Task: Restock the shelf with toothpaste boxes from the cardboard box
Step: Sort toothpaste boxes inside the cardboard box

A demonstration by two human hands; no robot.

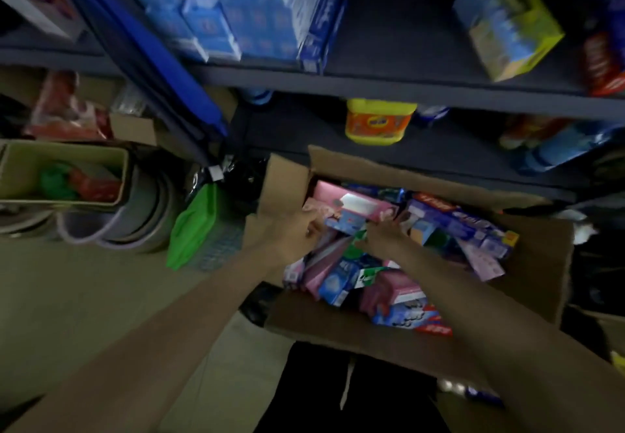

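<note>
Standing against a dark grey shelf stocked with blue cartons, an open cardboard box sits on the beige floor, crammed with glossy pink and blue toothpaste boxes. Both hands reach inside: the left hand and right hand grip a long pink-and-blue carton between them.

Dim, murky light throughout. Motion blur smears the shelf above the hands and the boxes around them. Corners sink into dark shadow, and straight edges bend toward the frame's rim.
</note>
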